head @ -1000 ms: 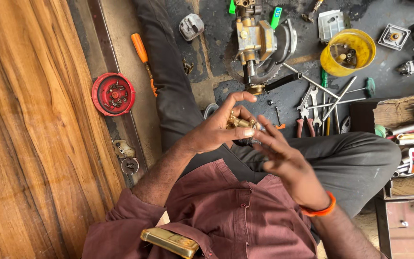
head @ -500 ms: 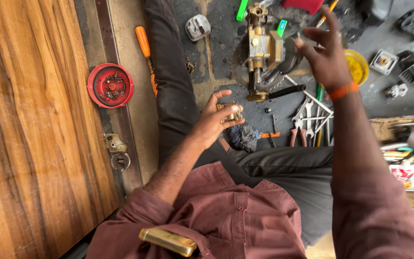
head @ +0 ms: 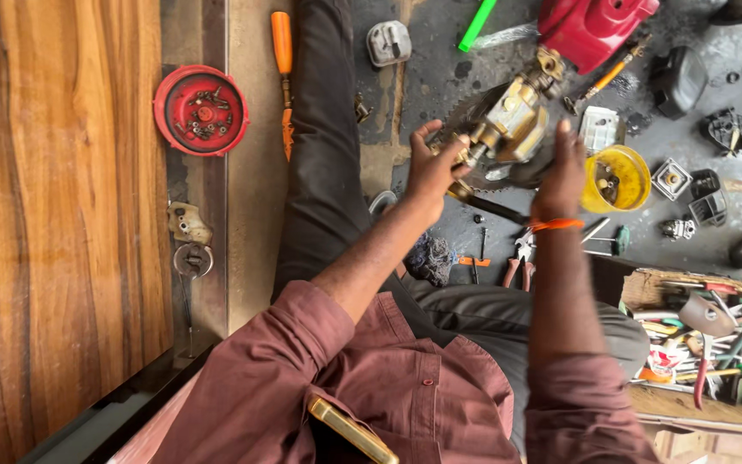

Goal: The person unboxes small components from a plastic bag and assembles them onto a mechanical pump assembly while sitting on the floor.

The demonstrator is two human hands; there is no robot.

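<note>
**A:** You had both hands on that brass-coloured pump body (head: 508,129), so tell me what worried you.

**B:** Mostly the grip. Your left hand (head: 433,167) was curled narrow around its lower end, fingers wrapped on the fitting there, and your right hand (head: 560,167) was laid flat against its far side, fingers fairly straight and not clamped. I judged the piece heavy and probably oily, and with one hand only bracing it, it could have slid or rolled out towards the floor.

**A:** And if it had dropped?

**B:** It was held up over the dark concrete floor (head: 440,77), just above your knee, with the yellow tub (head: 616,179) of small parts right beside your right hand and the pliers (head: 517,258) below. A slip could have tipped the tub and scattered what was in it, or caught your fingers between metal and floor.

**A:** How did the pump body itself look?

**B:** Dull brass, blocky, tilted with its upper end pointing at the red housing (head: 594,30). A dark toothed disc seemed to sit behind it, though I couldn't tell whether they were joined. It was blurred, so fine detail was lost.
</note>
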